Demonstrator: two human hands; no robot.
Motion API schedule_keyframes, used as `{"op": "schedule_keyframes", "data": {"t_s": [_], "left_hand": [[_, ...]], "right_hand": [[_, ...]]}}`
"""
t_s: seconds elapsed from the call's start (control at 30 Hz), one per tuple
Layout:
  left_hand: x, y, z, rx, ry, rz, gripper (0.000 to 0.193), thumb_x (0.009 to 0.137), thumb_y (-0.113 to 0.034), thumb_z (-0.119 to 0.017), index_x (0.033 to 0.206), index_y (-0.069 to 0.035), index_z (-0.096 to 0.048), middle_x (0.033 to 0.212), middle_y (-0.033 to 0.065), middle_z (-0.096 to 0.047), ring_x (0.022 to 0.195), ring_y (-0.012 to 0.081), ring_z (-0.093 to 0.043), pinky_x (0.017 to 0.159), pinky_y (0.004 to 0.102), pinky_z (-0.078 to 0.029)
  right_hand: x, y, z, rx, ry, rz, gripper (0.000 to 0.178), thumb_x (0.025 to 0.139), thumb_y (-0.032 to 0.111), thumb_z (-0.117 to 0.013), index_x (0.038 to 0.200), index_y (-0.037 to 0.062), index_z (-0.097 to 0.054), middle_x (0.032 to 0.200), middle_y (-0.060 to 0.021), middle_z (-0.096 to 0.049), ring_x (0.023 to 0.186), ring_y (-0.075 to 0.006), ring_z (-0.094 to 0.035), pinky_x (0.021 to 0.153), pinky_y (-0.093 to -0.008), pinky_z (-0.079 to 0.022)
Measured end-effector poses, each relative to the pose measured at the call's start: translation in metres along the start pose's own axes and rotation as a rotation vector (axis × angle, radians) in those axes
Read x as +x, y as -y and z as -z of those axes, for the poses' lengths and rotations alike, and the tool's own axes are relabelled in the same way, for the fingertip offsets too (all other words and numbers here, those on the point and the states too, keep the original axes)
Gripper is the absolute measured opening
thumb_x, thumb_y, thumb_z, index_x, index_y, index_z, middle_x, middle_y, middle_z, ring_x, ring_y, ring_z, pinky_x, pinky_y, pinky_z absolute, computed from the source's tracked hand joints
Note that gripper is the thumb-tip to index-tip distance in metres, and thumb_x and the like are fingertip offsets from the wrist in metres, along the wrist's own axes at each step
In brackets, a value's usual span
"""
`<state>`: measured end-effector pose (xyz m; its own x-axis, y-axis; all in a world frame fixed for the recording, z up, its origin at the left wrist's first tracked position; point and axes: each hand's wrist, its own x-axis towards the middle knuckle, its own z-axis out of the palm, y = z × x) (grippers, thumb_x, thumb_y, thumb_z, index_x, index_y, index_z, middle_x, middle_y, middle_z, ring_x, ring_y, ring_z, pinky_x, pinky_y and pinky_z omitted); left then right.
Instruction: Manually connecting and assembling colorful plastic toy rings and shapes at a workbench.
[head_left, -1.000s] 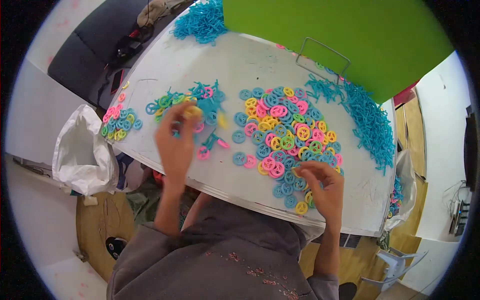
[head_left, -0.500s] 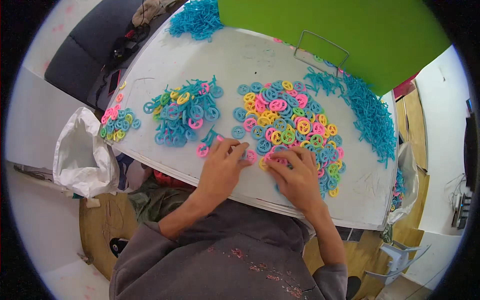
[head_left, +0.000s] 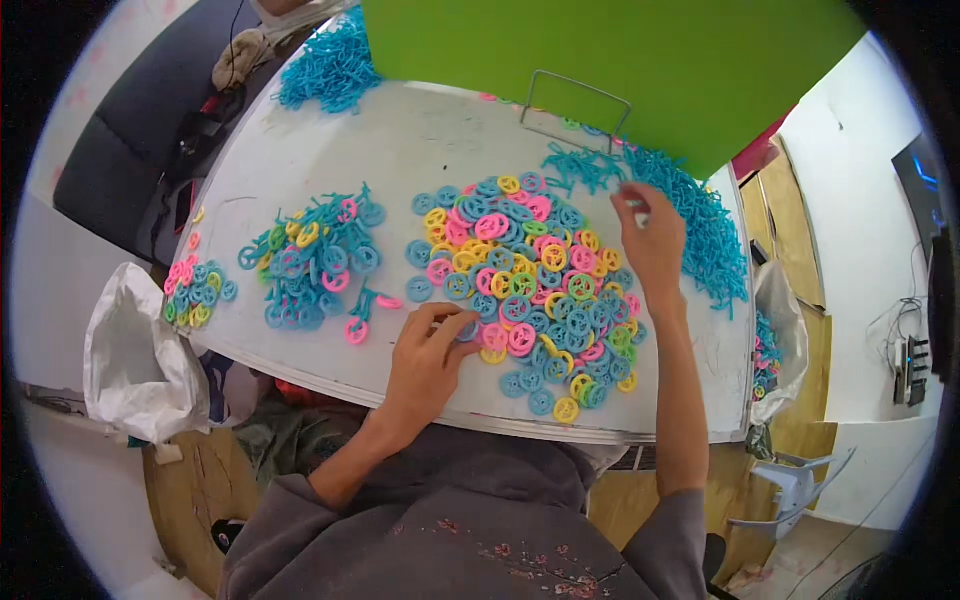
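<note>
My left hand [head_left: 424, 362] is closed, thumb and forefinger pinching a small blue toy wheel [head_left: 468, 329] at the near left edge of a heap of wheels [head_left: 522, 284]. The heap mixes blue, pink, yellow and green spoked plastic wheels. My right hand [head_left: 652, 238] is over the far right, its fingers bent together beside a small spread of teal plastic sticks [head_left: 584, 168]; whether they grip one is hidden. Left of my left hand lies a teal piece with pink wheels [head_left: 357, 330] on it. Beyond it is a pile of teal pieces fitted with wheels [head_left: 318, 262].
A green board [head_left: 610, 70] stands along the far side, with a bent wire frame [head_left: 578, 103] before it. Teal sticks heap at the right [head_left: 705, 235] and far left [head_left: 330, 68]. Loose wheels [head_left: 197, 290] lie at the left edge, near a white sack [head_left: 140, 350].
My right hand has left the near side of the wheel heap and moved far and right to the teal sticks. My left hand stays by the heap. The view has shifted right.
</note>
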<state>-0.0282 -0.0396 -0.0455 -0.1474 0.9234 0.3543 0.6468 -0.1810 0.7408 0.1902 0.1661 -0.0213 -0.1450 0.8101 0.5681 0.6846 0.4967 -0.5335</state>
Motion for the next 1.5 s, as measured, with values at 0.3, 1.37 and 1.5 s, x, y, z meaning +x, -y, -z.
{"op": "schedule_keyframes", "data": {"t_s": [0.3, 1.37, 1.5], "left_hand": [[0.001, 0.002, 0.004, -0.107, -0.031, 0.054, 0.024, 0.074, 0.007, -0.065, 0.095, -0.004, -0.066, 0.091, 0.0101, -0.059, 0.084, 0.0246, -0.059, 0.070, 0.0336, -0.049], [0.021, -0.023, 0.020, -0.839, 0.009, 0.372, 0.023, 0.091, -0.001, -0.052, 0.114, 0.001, -0.056, 0.098, 0.0043, -0.063, 0.080, 0.0110, -0.060, 0.067, 0.0264, -0.050], [0.019, -0.019, 0.014, -0.774, 0.060, 0.359, 0.021, 0.091, -0.002, -0.052, 0.111, 0.003, -0.055, 0.100, 0.0072, -0.062, 0.081, 0.0120, -0.060, 0.068, 0.0262, -0.052]], "right_hand": [[0.035, -0.042, -0.050, -0.115, 0.079, -0.309, 0.042, 0.069, 0.033, -0.076, 0.093, -0.0005, -0.069, 0.084, -0.0143, -0.069, 0.076, -0.0257, -0.067, 0.068, -0.0343, -0.051], [-0.102, 0.107, 0.006, 1.022, 0.450, -0.533, 0.021, 0.086, 0.006, -0.065, 0.105, -0.0020, -0.063, 0.092, -0.0058, -0.066, 0.078, -0.0095, -0.063, 0.067, -0.0222, -0.050], [-0.108, 0.113, 0.005, 0.920, 0.451, -0.511, 0.019, 0.085, 0.006, -0.065, 0.103, -0.0013, -0.063, 0.092, -0.0053, -0.067, 0.077, -0.0081, -0.060, 0.066, -0.0214, -0.048]]}}
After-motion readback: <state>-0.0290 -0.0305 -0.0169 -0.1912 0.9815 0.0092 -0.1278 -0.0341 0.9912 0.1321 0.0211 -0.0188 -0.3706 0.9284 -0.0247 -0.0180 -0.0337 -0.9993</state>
